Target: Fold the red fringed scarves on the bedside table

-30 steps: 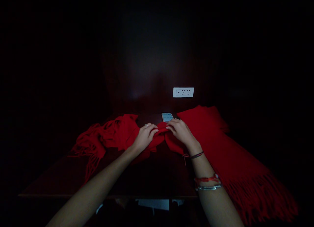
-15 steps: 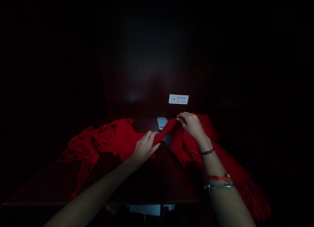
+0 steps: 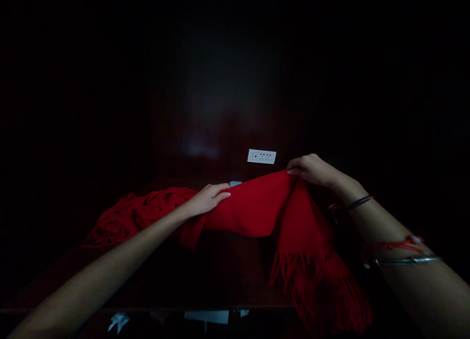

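Observation:
A red fringed scarf (image 3: pixel 253 202) is stretched between my two hands. My left hand (image 3: pixel 209 199) pinches its upper edge near the middle of the view. At the right, my right hand (image 3: pixel 310 169) grips the edge higher up, thumb and fingers together. From there the cloth hangs down to a fringed end at the lower right. On the left, the scarf lies bunched on the dark table, its fringe spread out. A phone (image 3: pixel 235 184) shows only its top edge behind the raised cloth.
A white power socket (image 3: pixel 262 156) sits on the dark wall behind the table (image 3: pixel 227 275). Below the table's front edge, pale paper-like pieces (image 3: pixel 207 316) show in the dark.
My right hand has moved right with the scarf edge, pulling the cloth from a narrow bunch into a wide taut span. The phone is now mostly covered. My left hand has shifted slightly left.

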`<state>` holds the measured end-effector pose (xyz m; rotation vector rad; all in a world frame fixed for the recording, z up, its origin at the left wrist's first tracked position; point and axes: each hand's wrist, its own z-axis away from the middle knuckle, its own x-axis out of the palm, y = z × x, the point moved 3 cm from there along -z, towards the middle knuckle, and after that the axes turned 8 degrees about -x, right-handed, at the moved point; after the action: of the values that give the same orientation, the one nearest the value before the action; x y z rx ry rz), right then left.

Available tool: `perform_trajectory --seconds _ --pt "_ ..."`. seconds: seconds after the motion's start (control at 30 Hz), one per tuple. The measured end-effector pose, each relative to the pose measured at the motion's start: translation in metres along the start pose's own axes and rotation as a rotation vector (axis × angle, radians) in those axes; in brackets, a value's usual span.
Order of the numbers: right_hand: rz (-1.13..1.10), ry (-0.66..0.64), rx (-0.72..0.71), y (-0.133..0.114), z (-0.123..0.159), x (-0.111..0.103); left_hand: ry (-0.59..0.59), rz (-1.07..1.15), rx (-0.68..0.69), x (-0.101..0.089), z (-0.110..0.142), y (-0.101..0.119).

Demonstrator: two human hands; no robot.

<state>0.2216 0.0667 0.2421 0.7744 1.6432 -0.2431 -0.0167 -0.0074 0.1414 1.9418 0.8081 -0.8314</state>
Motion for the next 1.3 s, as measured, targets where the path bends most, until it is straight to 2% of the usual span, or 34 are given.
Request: perform_trajectory --seconds 0.07,0.3,0.43,0.53,0.6,0.67,0.77,0.9,0.97,1.03,1.17,1.23,1.3 --pt "-0.056 -0.01 -0.015 -0.001 0.003 0.001 -0.008 -0.038 0.031 -0.008 -0.003 -0.002" --pt "-0.162 -0.02 -0.08 -0.006 0.005 0.011 0.063 -0.014 -0.012 -0.033 -0.01 -0.011" --pt "-0.222 0.002 -0.098 -0.004 0.01 0.018 -0.084 -0.069 0.038 -0.04 -0.01 -0.004" --pt "-0.245 0.005 -0.091 -0.001 0.016 0.023 -0.282 -0.153 0.065 -0.033 -0.004 -0.003" --pt "-0.231 0.019 -0.097 0.0 0.018 0.024 -0.331 -0.304 0.055 -0.027 -0.001 -0.008" --pt "-0.202 0.051 -0.117 -0.001 0.018 0.023 -0.229 -0.496 -0.02 -0.028 -0.004 -0.016" --pt "-0.161 0.166 -0.122 -0.006 0.015 0.013 -0.008 -0.667 -0.169 -0.051 -0.017 -0.025" --pt "-0.099 0.427 0.054 -0.009 0.008 -0.004 0.207 -0.657 -0.278 -0.096 -0.039 -0.022" --pt "-0.147 0.493 0.167 -0.006 0.004 -0.006 0.278 -0.61 -0.328 -0.103 -0.044 -0.022" --pt "-0.258 0.486 0.284 -0.001 0.0 -0.001 0.217 -0.565 -0.352 -0.092 -0.044 -0.029" --pt "-0.516 0.439 0.426 0.01 -0.003 0.015 -0.064 -0.465 -0.311 -0.049 -0.032 -0.05" --pt "-0.612 0.429 0.426 0.013 -0.001 0.015 -0.062 -0.434 -0.248 -0.038 -0.028 -0.054" --pt "-0.623 0.444 0.415 0.018 0.001 0.009 0.075 -0.389 -0.178 -0.035 -0.028 -0.052"
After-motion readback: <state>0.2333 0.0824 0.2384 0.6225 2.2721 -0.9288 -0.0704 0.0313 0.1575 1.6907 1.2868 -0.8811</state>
